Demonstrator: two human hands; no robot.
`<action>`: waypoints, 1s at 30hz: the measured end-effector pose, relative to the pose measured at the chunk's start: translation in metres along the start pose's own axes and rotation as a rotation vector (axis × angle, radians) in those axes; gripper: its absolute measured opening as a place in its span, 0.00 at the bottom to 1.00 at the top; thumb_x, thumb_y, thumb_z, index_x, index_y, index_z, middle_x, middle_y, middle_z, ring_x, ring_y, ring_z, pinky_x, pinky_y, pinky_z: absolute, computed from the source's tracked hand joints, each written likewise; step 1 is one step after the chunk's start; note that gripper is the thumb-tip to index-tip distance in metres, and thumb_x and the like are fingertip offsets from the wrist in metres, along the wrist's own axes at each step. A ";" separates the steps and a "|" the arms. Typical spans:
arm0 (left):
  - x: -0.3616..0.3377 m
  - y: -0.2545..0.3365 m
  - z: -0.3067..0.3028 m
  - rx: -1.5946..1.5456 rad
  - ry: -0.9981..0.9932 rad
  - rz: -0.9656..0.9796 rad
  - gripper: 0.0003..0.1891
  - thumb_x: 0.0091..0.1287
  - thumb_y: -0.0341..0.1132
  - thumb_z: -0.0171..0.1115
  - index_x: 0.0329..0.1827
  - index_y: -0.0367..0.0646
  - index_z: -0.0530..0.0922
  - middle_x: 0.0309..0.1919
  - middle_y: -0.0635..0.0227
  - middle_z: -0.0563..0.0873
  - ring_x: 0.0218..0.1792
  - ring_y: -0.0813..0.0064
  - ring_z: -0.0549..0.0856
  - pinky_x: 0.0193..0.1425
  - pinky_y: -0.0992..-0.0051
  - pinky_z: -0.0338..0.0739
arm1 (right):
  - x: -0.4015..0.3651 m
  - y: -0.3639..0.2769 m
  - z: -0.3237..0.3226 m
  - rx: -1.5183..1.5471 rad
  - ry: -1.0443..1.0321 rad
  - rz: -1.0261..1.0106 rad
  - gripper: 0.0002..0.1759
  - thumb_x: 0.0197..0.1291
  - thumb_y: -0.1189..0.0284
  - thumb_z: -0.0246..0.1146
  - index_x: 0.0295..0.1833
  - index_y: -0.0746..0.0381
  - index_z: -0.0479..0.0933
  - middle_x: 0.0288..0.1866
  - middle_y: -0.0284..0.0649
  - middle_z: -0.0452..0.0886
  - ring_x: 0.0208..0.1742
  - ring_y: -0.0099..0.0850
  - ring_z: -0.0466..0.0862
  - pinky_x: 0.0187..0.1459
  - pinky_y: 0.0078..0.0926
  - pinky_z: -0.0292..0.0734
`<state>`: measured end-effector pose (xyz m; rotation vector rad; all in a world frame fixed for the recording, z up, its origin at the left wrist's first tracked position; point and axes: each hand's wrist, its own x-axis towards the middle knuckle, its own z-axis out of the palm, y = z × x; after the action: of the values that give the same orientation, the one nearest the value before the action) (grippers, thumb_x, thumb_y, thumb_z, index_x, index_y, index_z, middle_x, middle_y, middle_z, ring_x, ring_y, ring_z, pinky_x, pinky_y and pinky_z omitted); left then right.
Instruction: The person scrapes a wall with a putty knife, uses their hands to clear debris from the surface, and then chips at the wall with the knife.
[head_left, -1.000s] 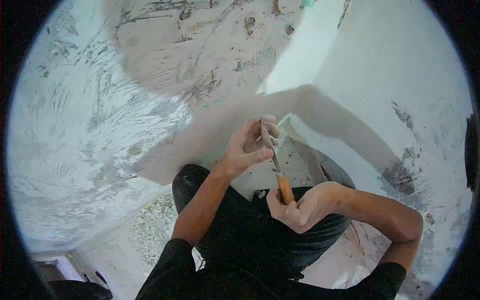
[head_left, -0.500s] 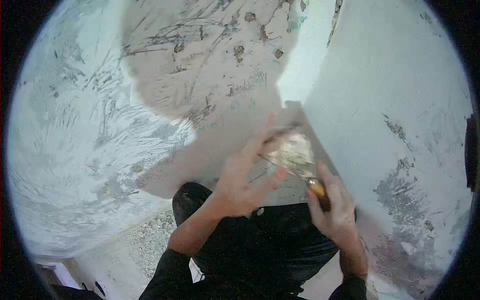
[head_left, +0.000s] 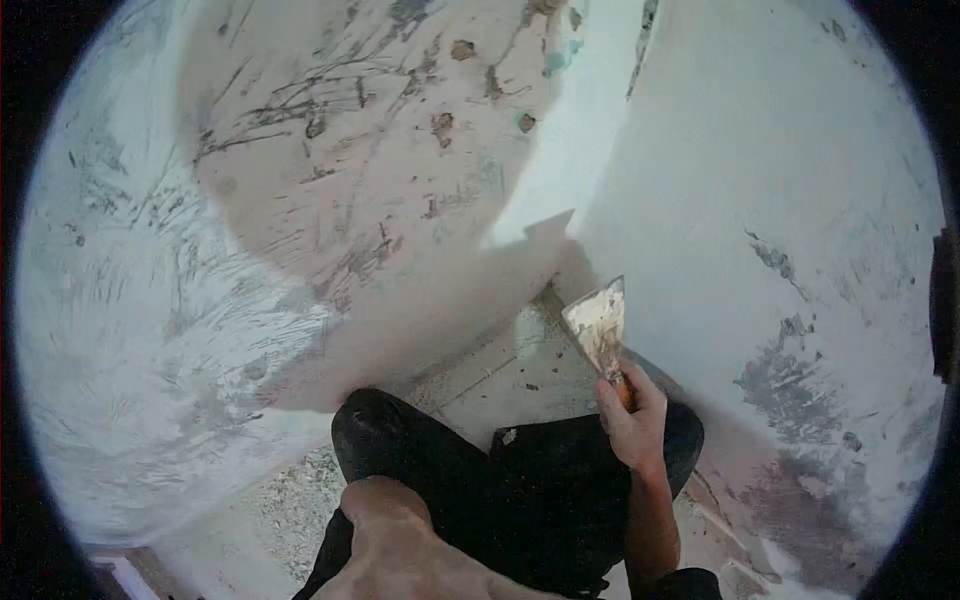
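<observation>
My right hand [head_left: 640, 418] is wrapped round the orange-brown handle of a putty knife [head_left: 598, 325], its thumb lying along the near side. The broad blade points up and away from me, coated with whitish, dried-looking residue. It is in front of the corner where two walls meet the floor; whether it touches the wall cannot be made out. My left hand [head_left: 388, 515] is low and close to the camera, over my left thigh. Its fingers are hidden, so what it holds, if anything, does not show.
A patchy plastered wall [head_left: 110, 330] with scratches and small holes rises at left. Another wall [head_left: 680, 200], with grey bare patches, stands at right. My bent knees [head_left: 375, 425] frame the dusty floor [head_left: 490, 375]. Pale crumbs [head_left: 295, 510] lie along the left wall's foot.
My left hand, spread beside the blade before, has dropped down and back towards me. The putty knife in my right hand now stands more upright, with its blade uncovered. The view has shifted slightly.
</observation>
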<state>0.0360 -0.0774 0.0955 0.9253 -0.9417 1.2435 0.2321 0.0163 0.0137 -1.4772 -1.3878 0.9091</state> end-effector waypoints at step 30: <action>0.038 0.037 -0.153 1.295 0.300 0.101 0.38 0.68 0.60 0.38 0.70 0.35 0.57 0.69 0.43 0.57 0.72 0.50 0.52 0.74 0.53 0.41 | 0.115 -0.116 0.024 0.417 0.171 -0.345 0.15 0.71 0.60 0.47 0.45 0.62 0.66 0.20 0.30 0.68 0.16 0.17 0.67 0.14 0.18 0.62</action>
<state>0.0128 0.0823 0.0802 1.5913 0.1880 2.0288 0.1826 0.1309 0.1213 -0.9424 -1.1912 0.7730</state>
